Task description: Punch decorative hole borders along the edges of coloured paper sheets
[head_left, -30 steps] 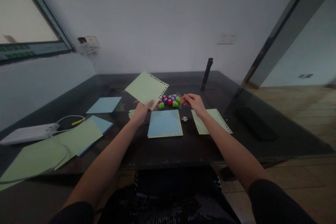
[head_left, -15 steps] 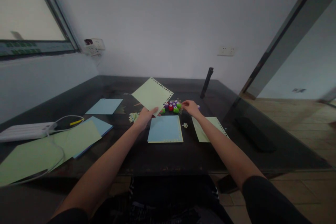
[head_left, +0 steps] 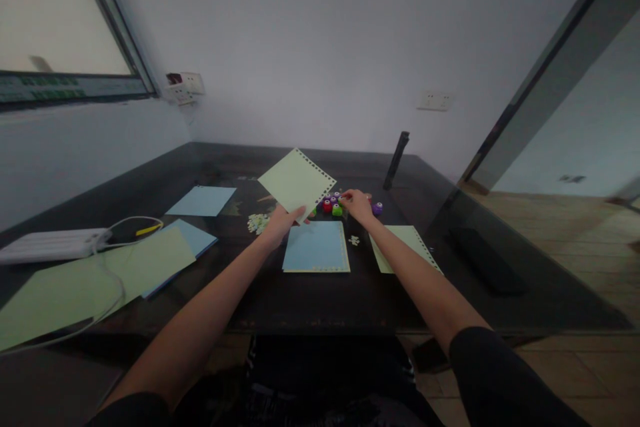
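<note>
My left hand [head_left: 283, 223] grips a pale green loose-leaf sheet [head_left: 296, 181] by its lower corner. The sheet is raised and turned like a diamond, with punched holes along its upper right edge. My right hand [head_left: 359, 205] is at the right side of a cluster of small red, green and purple pieces with white round tops [head_left: 328, 205]. Its fingers are pinched at a green one, but what lies between them is too small to make out. Under my hands, a light blue sheet [head_left: 316, 247] lies on a pale one.
White scraps are piled [head_left: 257, 223] by my left hand; a few more [head_left: 354, 240] lie right of the blue sheet. A punched sheet [head_left: 395, 240] rests under my right forearm. Leftward are more sheets [head_left: 203, 201], a power strip [head_left: 55, 245] and its cable. A black post [head_left: 397, 160] stands behind.
My right hand has moved slightly left onto the cluster, uncovering a purple piece to its right. My left hand still holds the raised sheet in nearly the same place.
</note>
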Tool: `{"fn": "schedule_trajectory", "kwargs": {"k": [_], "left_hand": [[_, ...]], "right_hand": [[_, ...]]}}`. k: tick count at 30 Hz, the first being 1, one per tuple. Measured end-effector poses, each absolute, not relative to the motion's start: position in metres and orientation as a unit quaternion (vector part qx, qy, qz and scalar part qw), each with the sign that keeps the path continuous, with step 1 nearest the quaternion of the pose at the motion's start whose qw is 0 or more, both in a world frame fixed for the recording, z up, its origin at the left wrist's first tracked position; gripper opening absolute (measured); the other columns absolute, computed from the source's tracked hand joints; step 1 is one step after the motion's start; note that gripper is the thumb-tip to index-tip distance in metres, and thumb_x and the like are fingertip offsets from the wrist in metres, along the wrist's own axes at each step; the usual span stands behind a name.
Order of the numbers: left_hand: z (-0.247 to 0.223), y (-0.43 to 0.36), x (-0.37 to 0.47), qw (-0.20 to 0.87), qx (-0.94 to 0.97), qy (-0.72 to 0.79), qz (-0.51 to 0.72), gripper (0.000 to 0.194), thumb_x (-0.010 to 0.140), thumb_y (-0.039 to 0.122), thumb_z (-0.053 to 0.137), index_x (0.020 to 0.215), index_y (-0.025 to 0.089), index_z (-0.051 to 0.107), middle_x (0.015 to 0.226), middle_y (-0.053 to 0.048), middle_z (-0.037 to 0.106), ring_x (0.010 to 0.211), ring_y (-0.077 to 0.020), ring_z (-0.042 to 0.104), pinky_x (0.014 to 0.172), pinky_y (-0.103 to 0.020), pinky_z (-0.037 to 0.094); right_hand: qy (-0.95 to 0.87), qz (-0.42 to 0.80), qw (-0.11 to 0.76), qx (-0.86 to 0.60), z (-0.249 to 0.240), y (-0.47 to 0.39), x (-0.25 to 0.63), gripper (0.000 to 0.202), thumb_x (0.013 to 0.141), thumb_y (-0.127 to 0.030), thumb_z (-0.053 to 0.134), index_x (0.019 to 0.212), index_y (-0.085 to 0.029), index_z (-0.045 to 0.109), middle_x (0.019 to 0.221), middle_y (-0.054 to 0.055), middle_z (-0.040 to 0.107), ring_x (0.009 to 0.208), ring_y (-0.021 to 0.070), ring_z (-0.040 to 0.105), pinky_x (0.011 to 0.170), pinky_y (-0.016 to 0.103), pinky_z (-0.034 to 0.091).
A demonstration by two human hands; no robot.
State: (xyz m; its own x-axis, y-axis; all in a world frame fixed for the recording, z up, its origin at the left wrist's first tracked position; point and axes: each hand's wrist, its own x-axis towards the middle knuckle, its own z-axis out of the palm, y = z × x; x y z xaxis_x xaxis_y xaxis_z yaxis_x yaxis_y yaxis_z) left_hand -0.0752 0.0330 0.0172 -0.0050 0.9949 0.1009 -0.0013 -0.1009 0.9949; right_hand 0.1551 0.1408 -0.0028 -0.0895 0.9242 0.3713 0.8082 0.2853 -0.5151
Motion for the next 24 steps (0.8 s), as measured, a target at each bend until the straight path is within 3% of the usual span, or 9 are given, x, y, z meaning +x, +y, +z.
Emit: {"fn": "schedule_trajectory", "kwargs": {"k": [10,16,24], "left_hand": [[0.020,0.029,-0.074,0.468,0.534,0.473,0.521,0.033,0.075,0.034,0.063,0.099,0.010,0.064,0.085,-0.011,0.072,0.063,-0.0166,0.064,0.059,-0.027,0.045],[0.021,0.028,-0.072,0.477,0.526,0.474,0.521,0.033,0.074,0.031,0.065,0.100,0.010,0.065,0.084,-0.011,0.073,0.061,-0.0177,0.064,0.057,-0.027,0.044],[0.021,0.029,-0.071,0.491,0.506,0.474,0.528,0.031,0.074,0.028,0.065,0.099,0.010,0.065,0.084,-0.011,0.073,0.061,-0.0169,0.065,0.058,-0.027,0.046]], "right_hand": [[-0.768,0.048,0.251,-0.587,0.011,0.147,0.135,0.021,0.077,-0.037,0.067,0.088,-0.020,0.074,0.094,0.010,0.067,0.089,0.0218,0.061,0.078,0.029,0.044],[-0.764,0.070,0.243,-0.594,0.013,0.155,0.132,0.016,0.071,-0.036,0.072,0.079,-0.022,0.074,0.084,0.007,0.071,0.077,0.0190,0.064,0.069,0.026,0.046],[-0.749,0.077,0.278,-0.596,0.013,0.152,0.132,0.010,0.069,-0.029,0.073,0.077,-0.022,0.074,0.080,0.004,0.072,0.076,0.0175,0.065,0.069,0.025,0.047]]}}
